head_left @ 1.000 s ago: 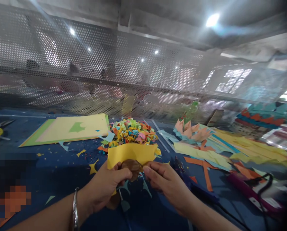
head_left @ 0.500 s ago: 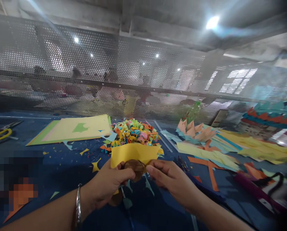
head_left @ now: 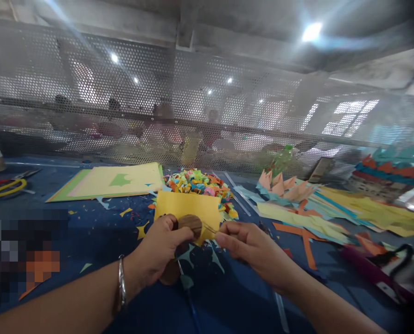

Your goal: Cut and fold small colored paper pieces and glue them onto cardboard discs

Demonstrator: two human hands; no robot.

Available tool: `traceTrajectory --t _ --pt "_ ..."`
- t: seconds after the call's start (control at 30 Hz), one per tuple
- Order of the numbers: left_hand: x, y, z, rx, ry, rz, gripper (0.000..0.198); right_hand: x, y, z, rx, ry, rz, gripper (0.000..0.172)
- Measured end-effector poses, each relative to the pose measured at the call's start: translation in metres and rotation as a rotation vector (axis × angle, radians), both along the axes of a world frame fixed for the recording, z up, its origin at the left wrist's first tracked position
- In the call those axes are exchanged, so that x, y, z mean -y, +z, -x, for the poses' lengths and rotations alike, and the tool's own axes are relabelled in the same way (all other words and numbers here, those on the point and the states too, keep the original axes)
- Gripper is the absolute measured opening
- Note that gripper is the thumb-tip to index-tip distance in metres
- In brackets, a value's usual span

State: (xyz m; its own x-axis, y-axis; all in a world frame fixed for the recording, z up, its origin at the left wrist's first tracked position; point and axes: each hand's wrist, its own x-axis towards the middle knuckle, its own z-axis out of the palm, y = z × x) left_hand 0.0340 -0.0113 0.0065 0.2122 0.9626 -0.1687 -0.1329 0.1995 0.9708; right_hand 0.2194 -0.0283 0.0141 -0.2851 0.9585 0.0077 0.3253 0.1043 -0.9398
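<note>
My left hand (head_left: 163,248) is closed on a sheet of yellow paper (head_left: 187,204) and a flat, round brown disc (head_left: 192,223), its thumb lying against the disc. The disc lies against the near face of the paper. To the right, my right hand (head_left: 250,248) pinches the end of a thin, thread-like strand (head_left: 210,228) that runs to the disc's edge; its exact kind is too small to tell. Another brown round piece (head_left: 169,273) shows below my left hand, partly hidden. Beyond the paper is a heap of small coloured paper scraps (head_left: 200,181).
A stack of coloured sheets (head_left: 102,183) lies at the left, near scissors with yellow handles (head_left: 7,189). At the right are folded peach paper points (head_left: 283,185), orange strips (head_left: 307,250), yellow sheets (head_left: 359,204) and a purple object (head_left: 366,273). A perforated metal screen (head_left: 151,102) stands behind.
The yellow paper has tipped so more of its face shows, and its right edge has moved left. My right hand has drawn slightly away from the disc, exposing the thin strand between them.
</note>
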Motion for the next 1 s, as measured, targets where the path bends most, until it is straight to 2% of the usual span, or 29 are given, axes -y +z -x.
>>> traceTrajectory --t 0.2,0.33,0.47,0.53,0.63,0.83,1.0 --pt "0.004 -0.001 -0.002 0.008 -0.118 -0.089 0.008 -0.001 -0.005 0.007 -0.062 0.008 -0.114 0.026" --pt "0.008 0.000 -0.004 0.014 -0.136 -0.095 0.009 -0.002 -0.008 0.010 -0.053 -0.012 -0.160 0.022" --pt "0.010 0.000 -0.004 0.174 -0.150 -0.074 0.011 0.001 -0.008 0.011 -0.085 -0.052 -0.168 0.021" --pt "0.012 0.000 -0.004 0.265 -0.169 -0.019 0.011 0.003 -0.007 0.012 -0.116 -0.073 -0.176 0.022" --pt "0.016 0.000 -0.005 0.300 -0.150 0.033 0.016 0.005 -0.007 0.013 -0.130 -0.097 -0.198 0.025" --pt "0.014 -0.002 -0.006 0.208 -0.090 -0.103 0.017 0.005 -0.003 0.012 -0.102 -0.064 -0.212 0.029" --pt "0.007 -0.003 -0.003 0.174 -0.060 -0.129 0.020 0.004 -0.004 0.010 -0.051 -0.080 -0.161 0.044"
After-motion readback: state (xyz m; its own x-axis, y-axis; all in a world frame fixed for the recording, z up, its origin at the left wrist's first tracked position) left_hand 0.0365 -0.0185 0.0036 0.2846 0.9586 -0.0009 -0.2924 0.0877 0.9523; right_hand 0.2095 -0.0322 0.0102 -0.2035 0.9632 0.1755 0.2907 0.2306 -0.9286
